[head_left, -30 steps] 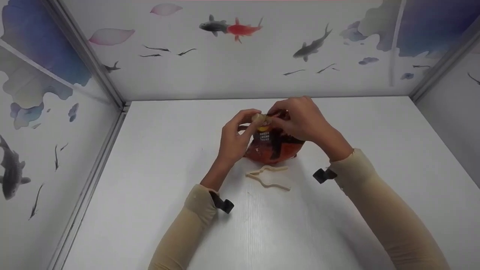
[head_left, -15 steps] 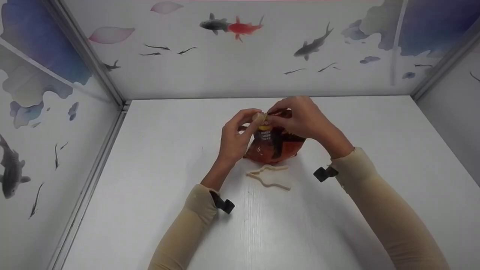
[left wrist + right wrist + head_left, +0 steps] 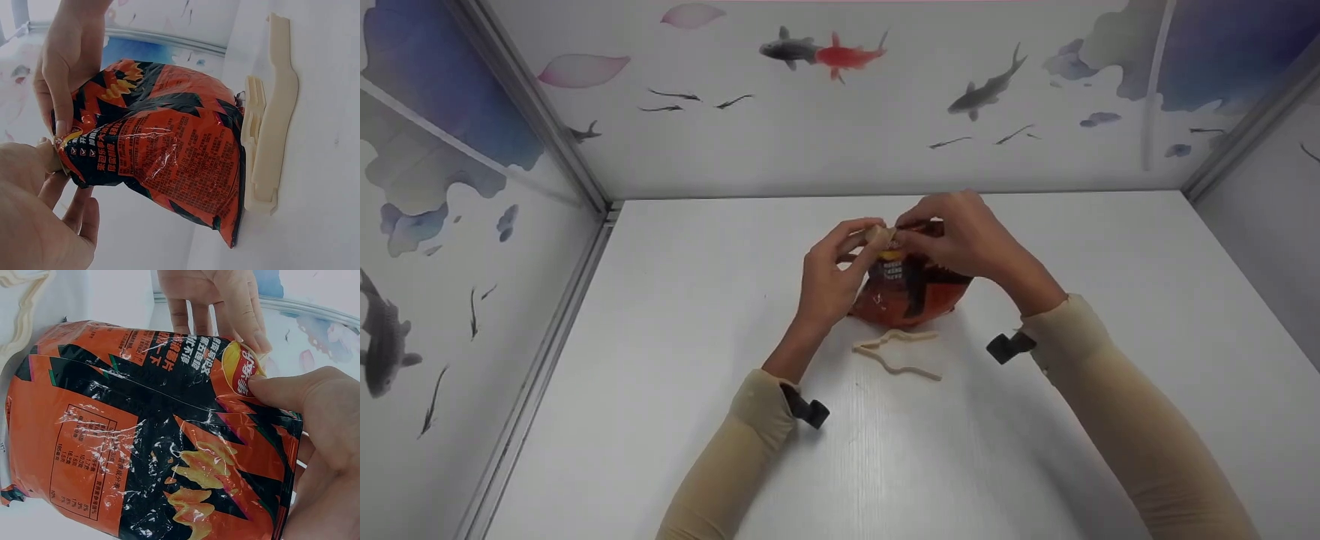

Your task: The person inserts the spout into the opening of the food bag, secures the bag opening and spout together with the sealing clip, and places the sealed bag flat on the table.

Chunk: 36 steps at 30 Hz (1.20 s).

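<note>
An orange-red and black bag of potato chips [image 3: 911,304] stands upright on the white table, its printed back visible in the left wrist view. At its top left, my left hand [image 3: 832,274] pinches the top edge between thumb and fingers. My right hand [image 3: 967,236] pinches the same edge a little to the right, near the round yellow and red logo [image 3: 239,369]. In front of the bag lies a cream bag clip [image 3: 915,371], spread open in a V and touched by neither hand. The bag's mouth is mostly hidden behind the fingers.
The white table [image 3: 690,315] extends to both sides and in front of the bag. White panels printed with fish [image 3: 979,96] and petals stand behind and at the sides, joined by metal rails [image 3: 536,360].
Both hands stay at the bag's top and shift only slightly. Less of the yellowish edge between the fingertips shows now. The bag and the clip stay in place.
</note>
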Available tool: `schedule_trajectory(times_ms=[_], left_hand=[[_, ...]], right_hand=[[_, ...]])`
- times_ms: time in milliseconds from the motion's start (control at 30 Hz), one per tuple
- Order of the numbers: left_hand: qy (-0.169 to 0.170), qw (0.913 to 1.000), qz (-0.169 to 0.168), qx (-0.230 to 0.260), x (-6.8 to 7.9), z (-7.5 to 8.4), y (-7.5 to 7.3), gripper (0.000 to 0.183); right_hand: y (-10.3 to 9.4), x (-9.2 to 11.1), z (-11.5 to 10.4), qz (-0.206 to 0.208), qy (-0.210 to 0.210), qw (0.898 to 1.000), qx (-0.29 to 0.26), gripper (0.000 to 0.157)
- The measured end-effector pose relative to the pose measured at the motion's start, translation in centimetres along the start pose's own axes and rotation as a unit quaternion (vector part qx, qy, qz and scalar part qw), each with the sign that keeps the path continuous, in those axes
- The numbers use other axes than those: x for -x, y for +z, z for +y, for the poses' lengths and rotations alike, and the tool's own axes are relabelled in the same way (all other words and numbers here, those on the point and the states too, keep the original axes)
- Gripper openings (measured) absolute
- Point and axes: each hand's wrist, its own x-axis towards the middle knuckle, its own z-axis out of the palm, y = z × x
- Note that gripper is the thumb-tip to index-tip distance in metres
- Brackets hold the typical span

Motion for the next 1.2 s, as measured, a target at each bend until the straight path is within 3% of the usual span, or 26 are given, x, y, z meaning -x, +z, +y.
schedule_trajectory(times_ms=[300, 567, 800, 933, 1200], left_hand=[[-0.03, 0.9993, 0.007, -0.02, 0.4, 0.2, -0.3, 0.044], [-0.065, 0.9969, 0.014, -0.043, 1.8, -0.6, -0.8, 0.044], [-0.069, 0.9943, 0.017, -0.079, 3.1, -0.9, -1.0, 0.029], [-0.06, 0.9936, -0.002, -0.095, 3.7, -1.0, -1.0, 0.019], [-0.049, 0.9918, -0.07, -0.095, 4.8, -1.1, -1.3, 0.011]], right_hand=[[0.1, 0.2, 0.3, 0.01, 0.0, 1.0, -0.003, 0.018], [0.1, 0.3, 0.4, 0.023, -0.006, 1.0, -0.016, 0.016], [0.1, 0.5, 0.3, 0.027, 0.002, 0.999, -0.021, 0.015], [0.2, 0.6, 0.4, 0.029, -0.001, 0.999, -0.02, 0.016], [0.2, 0.6, 0.6, 0.034, -0.009, 0.999, -0.019, 0.014]])
